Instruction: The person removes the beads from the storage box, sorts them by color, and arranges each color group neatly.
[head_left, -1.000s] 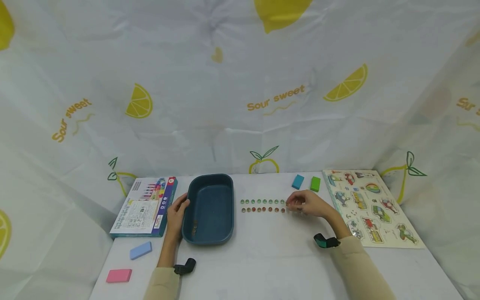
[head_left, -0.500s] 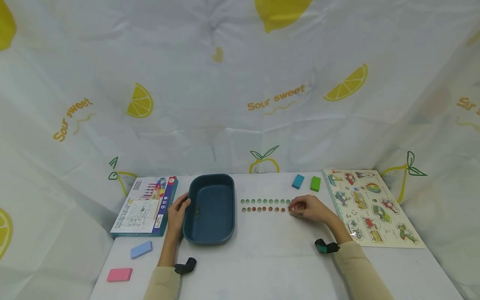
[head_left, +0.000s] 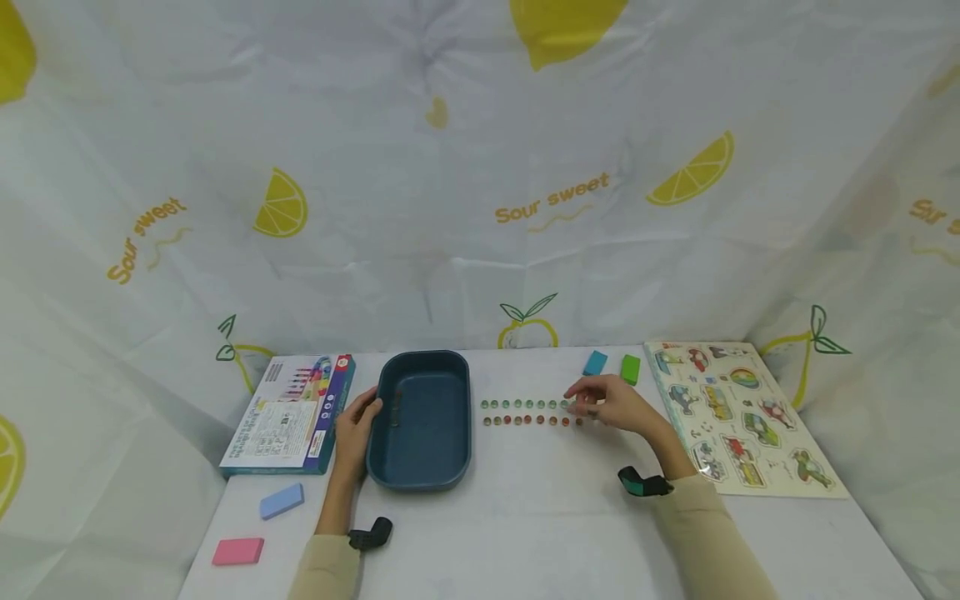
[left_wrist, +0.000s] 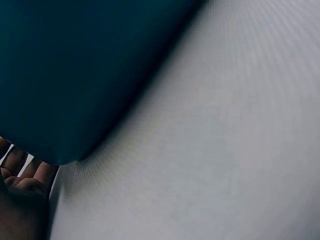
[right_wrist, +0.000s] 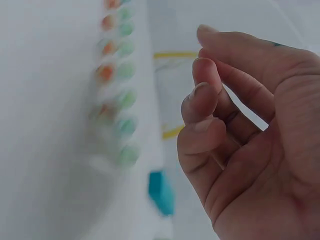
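Observation:
My left hand (head_left: 355,433) grips the left rim of a dark blue rectangular tray (head_left: 423,477), thumb at the rim. Inside the tray, several small brownish marbles (head_left: 396,410) lie along its left side. In the left wrist view the tray's underside (left_wrist: 75,75) hides most of the fingers. Right of the tray run two rows of glass marbles: green marbles (head_left: 518,404) behind, reddish-orange marbles (head_left: 528,420) in front. Above the right end of the rows hovers my right hand (head_left: 617,403). Its fingers are loosely bent with nothing between them in the right wrist view.
A boxed set (head_left: 288,412) lies left of the tray, with a light blue block (head_left: 282,502) and a pink block (head_left: 238,551) before it. At the back right are a blue block (head_left: 596,363), a green block (head_left: 630,369) and a picture puzzle board (head_left: 742,417).
My right hand has set a marble at the front row's right end, let go and lifted slightly back. The marbles in the tray have shifted toward its far end.

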